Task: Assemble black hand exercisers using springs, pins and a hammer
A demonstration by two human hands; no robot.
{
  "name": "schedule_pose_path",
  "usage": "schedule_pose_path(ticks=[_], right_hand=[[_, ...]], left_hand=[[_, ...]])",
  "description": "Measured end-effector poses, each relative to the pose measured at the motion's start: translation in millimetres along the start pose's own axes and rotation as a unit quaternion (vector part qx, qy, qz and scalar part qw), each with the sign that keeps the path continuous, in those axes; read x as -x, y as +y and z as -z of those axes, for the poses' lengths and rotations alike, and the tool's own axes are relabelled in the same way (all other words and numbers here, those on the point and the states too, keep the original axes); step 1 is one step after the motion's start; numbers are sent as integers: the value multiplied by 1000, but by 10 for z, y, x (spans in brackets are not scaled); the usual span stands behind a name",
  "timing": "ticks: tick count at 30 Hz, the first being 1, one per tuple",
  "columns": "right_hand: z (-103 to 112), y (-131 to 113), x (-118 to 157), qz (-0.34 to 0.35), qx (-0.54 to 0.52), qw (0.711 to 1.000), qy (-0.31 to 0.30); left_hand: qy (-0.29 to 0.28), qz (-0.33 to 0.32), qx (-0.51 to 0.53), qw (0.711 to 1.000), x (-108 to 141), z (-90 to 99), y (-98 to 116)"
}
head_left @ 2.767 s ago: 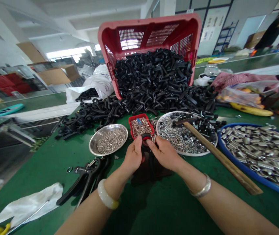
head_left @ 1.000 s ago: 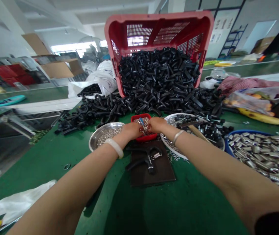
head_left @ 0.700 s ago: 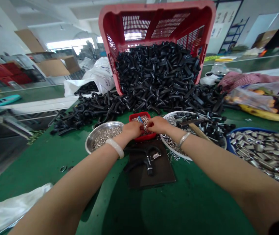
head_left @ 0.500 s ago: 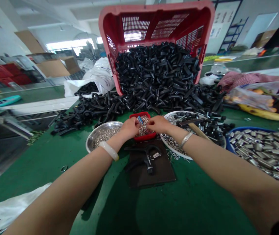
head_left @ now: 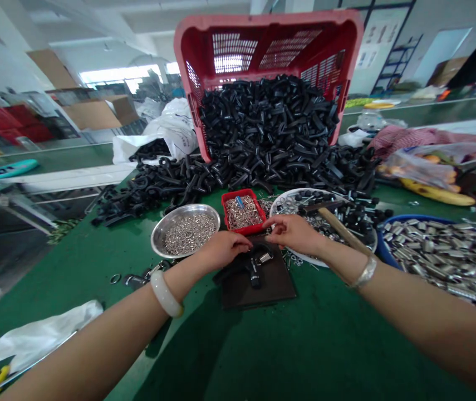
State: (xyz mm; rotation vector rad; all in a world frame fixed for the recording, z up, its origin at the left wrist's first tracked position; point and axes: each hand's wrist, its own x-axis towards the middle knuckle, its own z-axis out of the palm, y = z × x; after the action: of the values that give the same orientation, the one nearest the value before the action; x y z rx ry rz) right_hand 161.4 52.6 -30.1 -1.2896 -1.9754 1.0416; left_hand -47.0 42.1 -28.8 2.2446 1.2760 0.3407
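A black hand gripper with a metal coil spring (head_left: 265,258) lies on a dark square plate (head_left: 258,295). My left hand (head_left: 224,248) is over the plate's far left corner, beside the hand gripper, its fingers pressed together; whatever they pinch is too small to make out. At the plate's far right edge is my right hand (head_left: 294,233), thumb and fingertips drawn together in a pinch with unclear contents. Just beyond both hands, a red tray (head_left: 244,230) contains small metal pins and a blue piece. To the left, small metal parts fill a steel bowl (head_left: 157,245).
A red basket (head_left: 185,72) lies tipped, spilling black handles (head_left: 271,128). At right are a white basin (head_left: 281,197) of bolts with a wooden-handled hammer (head_left: 342,231) and a blue basin (head_left: 382,245) of springs. Another hand gripper (head_left: 135,280) lies by my left wrist.
Both hands have drawn back from the red tray towards me, over the plate. The left has come to the hand gripper, the right has moved slightly right. The tray's contents are uncovered.
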Motion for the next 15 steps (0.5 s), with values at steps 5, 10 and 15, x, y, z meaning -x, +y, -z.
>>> schedule_pose_path(ticks=[5,10,15], right_hand=[[-61,54,125,6,44,999,32],[-183,139,202,29,104,990,92],[-254,169,241,21,86,989,120]], left_hand=[[10,10,-67,998,23,9,87],[-5,-5,-155,988,-22,29,130],[-35,-63,-242,968,-43,-4,284]])
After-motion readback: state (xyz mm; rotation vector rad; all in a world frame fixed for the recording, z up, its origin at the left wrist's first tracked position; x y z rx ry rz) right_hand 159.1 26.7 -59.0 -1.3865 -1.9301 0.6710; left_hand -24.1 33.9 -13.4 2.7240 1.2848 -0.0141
